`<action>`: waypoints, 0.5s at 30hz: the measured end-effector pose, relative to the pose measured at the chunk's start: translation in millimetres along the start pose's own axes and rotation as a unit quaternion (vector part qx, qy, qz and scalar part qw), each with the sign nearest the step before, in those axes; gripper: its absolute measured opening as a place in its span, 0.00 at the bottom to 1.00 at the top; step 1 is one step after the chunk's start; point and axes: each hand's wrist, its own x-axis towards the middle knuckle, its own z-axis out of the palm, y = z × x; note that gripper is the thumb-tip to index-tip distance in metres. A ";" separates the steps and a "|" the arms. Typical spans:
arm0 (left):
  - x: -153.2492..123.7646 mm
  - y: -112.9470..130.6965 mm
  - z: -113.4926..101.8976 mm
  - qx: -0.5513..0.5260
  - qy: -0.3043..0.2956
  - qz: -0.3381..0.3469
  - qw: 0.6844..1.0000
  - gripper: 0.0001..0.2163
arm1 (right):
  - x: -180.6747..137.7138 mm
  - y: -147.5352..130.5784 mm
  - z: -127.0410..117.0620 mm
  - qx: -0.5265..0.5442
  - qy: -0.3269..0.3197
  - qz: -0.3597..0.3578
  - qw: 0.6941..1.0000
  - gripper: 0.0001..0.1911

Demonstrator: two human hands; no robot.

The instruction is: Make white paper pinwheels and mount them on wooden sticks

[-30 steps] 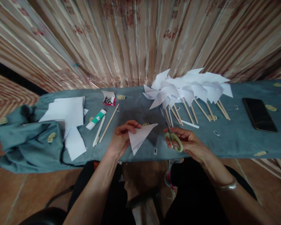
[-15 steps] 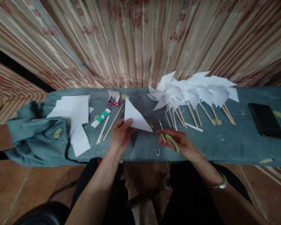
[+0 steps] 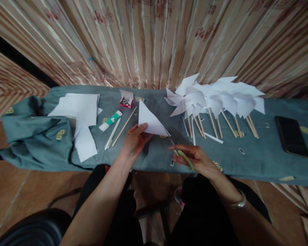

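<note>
Between thumb and fingers, my left hand [image 3: 136, 139] pinches a white paper triangle [image 3: 149, 120] by its lower left edge, above the cloth. My right hand [image 3: 191, 158] has its fingers in the handles of a pair of scissors [image 3: 178, 150] with pale green grips. The scissor blades point up and left and meet the triangle's right-hand corner. Whether the blades have cut into the paper I cannot tell. Just beyond my right hand, thin white paper strips [image 3: 213, 137] lie on the cloth.
Several white paper pinwheels [image 3: 215, 99] on wooden sticks lie at the back right. A black phone [image 3: 292, 136] rests far right. To the left are paper sheets [image 3: 86, 111], a glue tube [image 3: 110, 121], a pen [image 3: 113, 133], a wooden stick [image 3: 124, 126] and a small open box of metal bits [image 3: 126, 99].
The scissors have moved left, so their blades now reach the triangle's right corner; before, they were apart from it. My left hand keeps its hold on the paper. The camera view has shifted slightly.
</note>
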 end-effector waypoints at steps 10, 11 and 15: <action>-2.0 -3.0 -0.6 0.021 -0.005 -0.011 1.000 0.05 | 1.1 2.1 -0.5 0.007 0.018 0.033 0.999 0.20; -2.1 -3.2 -0.8 0.022 -0.005 -0.010 1.000 0.05 | 0.9 1.8 -0.1 0.011 0.021 0.035 0.999 0.21; -2.1 -4.4 -1.3 0.025 -0.003 -0.007 1.000 0.05 | -0.2 2.0 1.3 0.021 0.032 0.037 0.999 0.22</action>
